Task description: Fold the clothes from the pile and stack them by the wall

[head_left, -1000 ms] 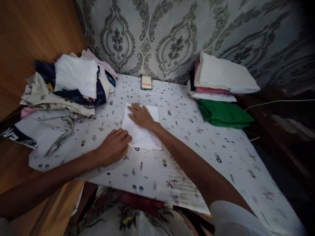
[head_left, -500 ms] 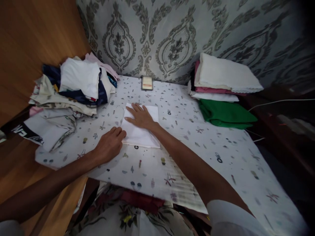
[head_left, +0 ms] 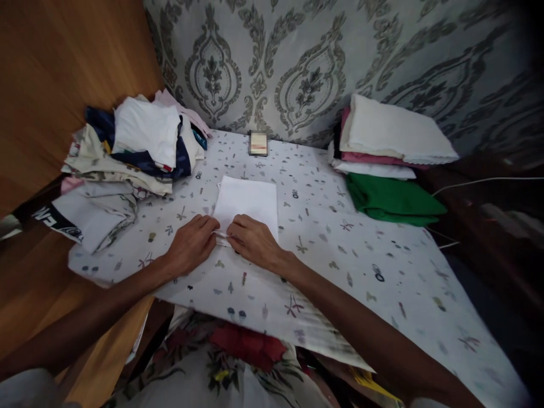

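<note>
A folded white cloth (head_left: 249,198) lies flat in front of me on a printed white sheet (head_left: 323,249). My left hand (head_left: 194,243) is closed on the cloth's near left corner, its fingers pinching the edge. Just to the right, my right hand (head_left: 255,241) has its fingers curled together on the near edge of the same cloth. Part of that edge is hidden beneath the right hand.
At the left, a heap of folded clothes (head_left: 147,127) leans by a wooden panel (head_left: 72,73). To the right, a stack of folded fabric (head_left: 391,127) stands behind a green cloth (head_left: 395,198). A small framed card (head_left: 258,144) sits near the patterned wall (head_left: 272,62).
My right hand has drawn back from lying flat and spread on the cloth to gripping its near edge. My left hand stays at the left corner. The view has shifted slightly.
</note>
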`<state>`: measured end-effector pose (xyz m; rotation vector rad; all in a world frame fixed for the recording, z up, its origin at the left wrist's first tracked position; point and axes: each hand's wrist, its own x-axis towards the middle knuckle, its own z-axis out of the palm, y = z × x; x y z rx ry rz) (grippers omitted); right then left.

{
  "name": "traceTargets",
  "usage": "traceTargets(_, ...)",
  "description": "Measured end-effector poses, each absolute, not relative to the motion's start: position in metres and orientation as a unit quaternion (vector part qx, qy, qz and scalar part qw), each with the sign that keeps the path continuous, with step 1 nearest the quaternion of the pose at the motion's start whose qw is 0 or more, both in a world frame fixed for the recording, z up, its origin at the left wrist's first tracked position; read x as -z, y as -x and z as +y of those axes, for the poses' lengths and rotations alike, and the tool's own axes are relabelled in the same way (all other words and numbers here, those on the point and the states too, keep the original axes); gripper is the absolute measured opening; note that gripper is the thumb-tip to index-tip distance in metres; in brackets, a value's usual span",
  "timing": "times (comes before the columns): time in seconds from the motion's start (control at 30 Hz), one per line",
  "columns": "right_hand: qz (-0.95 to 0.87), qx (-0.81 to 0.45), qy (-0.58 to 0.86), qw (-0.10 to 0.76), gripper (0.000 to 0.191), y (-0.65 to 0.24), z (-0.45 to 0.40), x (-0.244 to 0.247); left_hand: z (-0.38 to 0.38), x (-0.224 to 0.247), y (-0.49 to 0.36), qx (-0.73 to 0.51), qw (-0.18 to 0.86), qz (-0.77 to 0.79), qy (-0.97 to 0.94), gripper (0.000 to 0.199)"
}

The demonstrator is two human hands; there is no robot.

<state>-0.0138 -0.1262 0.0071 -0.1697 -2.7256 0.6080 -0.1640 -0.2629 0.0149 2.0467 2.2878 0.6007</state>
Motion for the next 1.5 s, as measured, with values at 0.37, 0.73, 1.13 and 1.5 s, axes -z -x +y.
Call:
traceTargets(0.37, -0.942, -0.283, 0.088, 0.157, 0.024, 0.023, -0.112, -0.012, -0.245, -0.018, 0.146, -0.122, 0.044, 0.807, -0.577, 0.014)
traceTargets(0.73, -0.976, -0.146, 0.104, 0.127, 0.049, 0.035, -0.1, 0.018, -0.271, -0.016, 0.148, -0.125, 0.047, 0.835, -0.534, 0.023)
traceTargets(1.13, -0.976, -0.157, 0.066, 0.134, 0.045, 0.029, -0.1, 0.011, -0.294, -0.012, 0.16, -0.207, 0.023, 0.745, -0.633, 0.026)
traceTargets(1.5, -0.957, -0.22, -0.02, 0.185, 0.019, 0.01, -0.135, 0.014, -0.267, -0.021, 0.187, -0.27, 0.096, 0.741, -0.608, 0.02)
